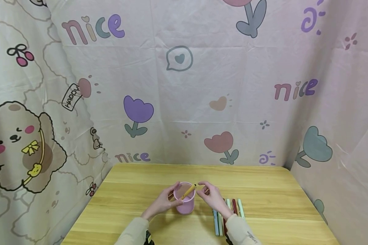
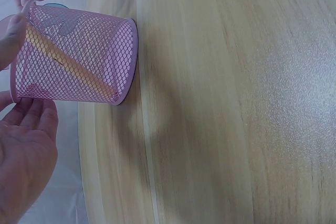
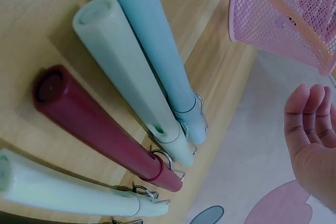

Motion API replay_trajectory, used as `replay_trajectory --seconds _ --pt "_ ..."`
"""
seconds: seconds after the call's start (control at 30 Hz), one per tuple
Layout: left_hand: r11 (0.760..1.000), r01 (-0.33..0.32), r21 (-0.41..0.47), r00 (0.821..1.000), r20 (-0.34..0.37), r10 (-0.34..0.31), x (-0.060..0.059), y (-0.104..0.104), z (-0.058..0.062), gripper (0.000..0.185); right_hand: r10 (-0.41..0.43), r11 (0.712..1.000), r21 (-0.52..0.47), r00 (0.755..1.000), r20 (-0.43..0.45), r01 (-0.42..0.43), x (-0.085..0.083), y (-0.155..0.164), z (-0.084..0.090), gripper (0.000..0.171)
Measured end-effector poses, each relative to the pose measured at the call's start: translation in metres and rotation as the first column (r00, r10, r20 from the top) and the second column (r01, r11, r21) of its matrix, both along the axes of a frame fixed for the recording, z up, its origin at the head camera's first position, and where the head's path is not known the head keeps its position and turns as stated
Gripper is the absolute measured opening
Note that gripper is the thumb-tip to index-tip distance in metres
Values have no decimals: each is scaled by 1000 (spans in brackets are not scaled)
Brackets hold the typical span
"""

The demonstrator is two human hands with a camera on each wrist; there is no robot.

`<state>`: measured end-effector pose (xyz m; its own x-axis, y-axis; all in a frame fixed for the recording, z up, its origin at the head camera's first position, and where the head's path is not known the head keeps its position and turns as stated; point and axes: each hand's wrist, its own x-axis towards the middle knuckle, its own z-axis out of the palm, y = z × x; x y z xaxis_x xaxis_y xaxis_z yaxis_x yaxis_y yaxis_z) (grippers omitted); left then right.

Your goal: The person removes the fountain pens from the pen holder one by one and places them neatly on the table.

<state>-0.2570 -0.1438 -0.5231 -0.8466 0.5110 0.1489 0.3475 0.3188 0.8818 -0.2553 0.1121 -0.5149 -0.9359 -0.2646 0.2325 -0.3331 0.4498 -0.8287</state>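
My left hand [image 1: 162,203] grips a pink mesh pen cup [image 1: 185,207] near its rim, thumb on the near side and fingers at the far side. A yellow pen [image 1: 188,192] leans inside the cup, its upper end sticking out over the right of the rim. Through the mesh in the left wrist view, the same pen [image 2: 71,65] slants down to the base. Just right of the rim hovers my right hand [image 1: 214,198], fingers loosely bent with nothing between them. In the right wrist view, its fingers [image 3: 307,114] are close beside the cup [image 3: 262,19].
Several pens lie side by side under the right forearm, among them a light blue pen [image 3: 157,40], a light green pen [image 3: 126,72], a dark red pen [image 3: 100,124] and a pale green pen [image 3: 68,186]. A printed curtain [image 1: 178,102] hangs behind the wooden table [image 1: 125,190].
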Motion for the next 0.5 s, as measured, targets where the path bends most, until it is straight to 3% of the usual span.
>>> replay_trajectory --seconds 0.5 --pt "1000 -5 2 1000 13 5 1 1 1 87 -5 1000 0 1000 -8 5 -1 0 -5 30"
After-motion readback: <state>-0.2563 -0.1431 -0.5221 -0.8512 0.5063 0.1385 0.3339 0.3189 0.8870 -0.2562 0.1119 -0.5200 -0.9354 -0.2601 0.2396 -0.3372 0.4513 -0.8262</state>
